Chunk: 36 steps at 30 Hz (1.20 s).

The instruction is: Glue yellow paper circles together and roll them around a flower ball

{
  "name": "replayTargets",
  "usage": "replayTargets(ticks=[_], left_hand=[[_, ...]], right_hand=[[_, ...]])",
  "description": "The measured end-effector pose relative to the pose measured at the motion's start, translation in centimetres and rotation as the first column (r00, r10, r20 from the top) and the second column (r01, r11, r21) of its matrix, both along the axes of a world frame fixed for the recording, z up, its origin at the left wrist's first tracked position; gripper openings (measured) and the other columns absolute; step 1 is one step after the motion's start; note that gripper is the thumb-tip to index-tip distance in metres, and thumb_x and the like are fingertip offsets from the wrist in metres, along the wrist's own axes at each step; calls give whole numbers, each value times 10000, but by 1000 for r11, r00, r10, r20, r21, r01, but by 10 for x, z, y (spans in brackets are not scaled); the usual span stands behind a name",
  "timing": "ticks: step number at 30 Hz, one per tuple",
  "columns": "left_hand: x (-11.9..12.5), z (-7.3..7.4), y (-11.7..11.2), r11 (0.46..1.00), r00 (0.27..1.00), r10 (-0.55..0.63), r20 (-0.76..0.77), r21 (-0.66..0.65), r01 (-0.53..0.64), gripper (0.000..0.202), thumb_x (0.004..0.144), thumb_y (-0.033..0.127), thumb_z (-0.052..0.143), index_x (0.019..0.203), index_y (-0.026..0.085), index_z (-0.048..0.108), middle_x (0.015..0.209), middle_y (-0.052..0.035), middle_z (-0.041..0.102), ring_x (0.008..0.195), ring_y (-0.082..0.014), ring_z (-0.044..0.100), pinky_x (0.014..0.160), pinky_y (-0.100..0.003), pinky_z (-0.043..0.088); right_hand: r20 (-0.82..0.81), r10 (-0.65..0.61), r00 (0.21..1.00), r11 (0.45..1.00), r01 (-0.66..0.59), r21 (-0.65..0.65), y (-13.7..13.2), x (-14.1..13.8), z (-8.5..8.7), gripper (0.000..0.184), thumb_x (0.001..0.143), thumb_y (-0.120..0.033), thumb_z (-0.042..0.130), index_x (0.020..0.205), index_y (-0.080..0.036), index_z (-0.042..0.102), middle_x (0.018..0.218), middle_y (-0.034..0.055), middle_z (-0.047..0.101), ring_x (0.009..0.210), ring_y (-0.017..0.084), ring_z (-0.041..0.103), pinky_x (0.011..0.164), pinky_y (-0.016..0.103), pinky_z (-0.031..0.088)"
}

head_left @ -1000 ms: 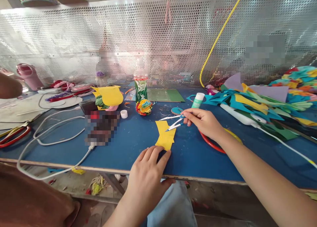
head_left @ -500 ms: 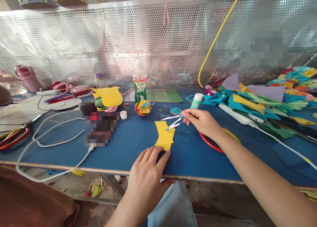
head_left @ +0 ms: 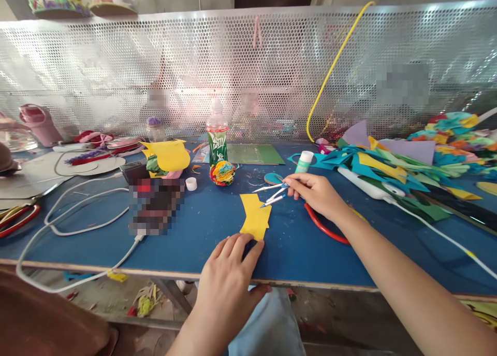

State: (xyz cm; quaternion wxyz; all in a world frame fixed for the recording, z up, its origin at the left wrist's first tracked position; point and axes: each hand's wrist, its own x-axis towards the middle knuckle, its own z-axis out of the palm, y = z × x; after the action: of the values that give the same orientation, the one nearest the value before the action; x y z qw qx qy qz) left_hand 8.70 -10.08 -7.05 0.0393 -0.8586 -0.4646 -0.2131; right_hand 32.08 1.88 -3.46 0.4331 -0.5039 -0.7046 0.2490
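Yellow paper pieces lie overlapped on the blue table in front of me. My left hand rests at their near edge, fingers stretched out and fingertips on the paper. In my right hand is a white and blue drawing compass, pinched near its top with its legs spread. One leg's tip is over the yellow paper; whether it touches I cannot tell. Red handles, apparently of scissors, lie partly hidden under my right forearm. A glue stick stands just behind that hand.
Ahead stand a green-labelled bottle and a colourful paper ball. A white cap and a blurred-out phone with a white cable are left. Coloured paper scraps pile up right. A perforated metal panel closes the back.
The view has shifted slightly, so the scene sits a little lower and further left. Both hands, the compass and the yellow paper keep nearly the same positions relative to each other.
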Motion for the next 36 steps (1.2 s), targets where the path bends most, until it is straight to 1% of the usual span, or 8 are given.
replayTargets(ticks=[5, 11, 13, 18, 20, 25, 31, 36], left_hand=[[0, 0, 0, 1000, 1000, -3, 0, -9, 3, 630, 652, 404, 719, 1223, 267, 489, 1233, -31, 536, 1102, -246, 503, 928, -411, 448], [0, 1, 1, 1000, 1000, 1, 0, -2, -1, 631, 651, 392, 723, 1224, 272, 488, 1239, -31, 532, 1103, -247, 502, 927, -411, 447], [0, 1, 1, 1000, 1000, 0, -1, -1, 0, 635, 650, 387, 725, 1227, 275, 486, 1237, -30, 532, 1103, -247, 502, 924, -410, 449], [-1, 1, 0, 1000, 1000, -3, -6, 2, 3, 636, 650, 395, 722, 1227, 268, 488, 1234, -36, 534, 1097, -251, 505, 916, -415, 452], [-1, 1, 0, 1000, 1000, -6, -7, -1, 6, 636, 649, 394, 724, 1226, 269, 489, 1234, -37, 534, 1100, -252, 503, 917, -415, 450], [0, 1, 1, 1000, 1000, -6, -1, -5, 6, 620, 651, 382, 723, 1216, 266, 498, 1218, -37, 542, 1092, -249, 506, 921, -414, 446], [0, 2, 2, 1000, 1000, -13, 2, -1, 13, 615, 653, 381, 720, 1215, 260, 501, 1209, -44, 545, 1086, -250, 509, 919, -416, 445], [0, 3, 1, 1000, 1000, -11, 1, -10, 11, 608, 660, 366, 716, 1217, 255, 500, 1203, -51, 545, 1088, -254, 507, 918, -419, 442]], right_hand=[[-16, 158, 987, 982, -159, -104, -4, -6, 1, 308, 792, -459, 531, 819, -168, 630, 613, 13, 613, 512, 108, 521, 510, 236, 426], [58, -23, 998, 1000, 23, 10, 0, 3, -1, 283, 801, -437, 528, 780, -173, 627, 600, 5, 594, 513, 104, 511, 511, 233, 404], [42, -9, 999, 1000, 9, 9, -1, 3, 1, 286, 806, -439, 521, 795, -174, 628, 610, 6, 599, 516, 103, 512, 513, 231, 404], [26, 145, 989, 987, -143, -73, -4, -5, 3, 296, 800, -446, 527, 807, -168, 631, 621, 15, 612, 528, 109, 518, 521, 232, 416], [47, 131, 990, 989, -128, -71, -3, -3, 2, 295, 796, -443, 532, 804, -167, 633, 617, 16, 610, 525, 112, 516, 517, 235, 412], [50, 6, 999, 1000, -7, 7, 2, 5, -1, 290, 805, -440, 525, 812, -173, 638, 616, 12, 602, 526, 111, 515, 513, 238, 404], [38, 118, 992, 992, -116, -45, 0, 2, -1, 310, 805, -455, 524, 839, -169, 637, 649, 19, 619, 545, 112, 531, 534, 242, 420], [33, 84, 996, 996, -83, -34, -1, 3, 0, 313, 798, -460, 531, 842, -169, 639, 647, 19, 620, 544, 113, 533, 528, 244, 418]])
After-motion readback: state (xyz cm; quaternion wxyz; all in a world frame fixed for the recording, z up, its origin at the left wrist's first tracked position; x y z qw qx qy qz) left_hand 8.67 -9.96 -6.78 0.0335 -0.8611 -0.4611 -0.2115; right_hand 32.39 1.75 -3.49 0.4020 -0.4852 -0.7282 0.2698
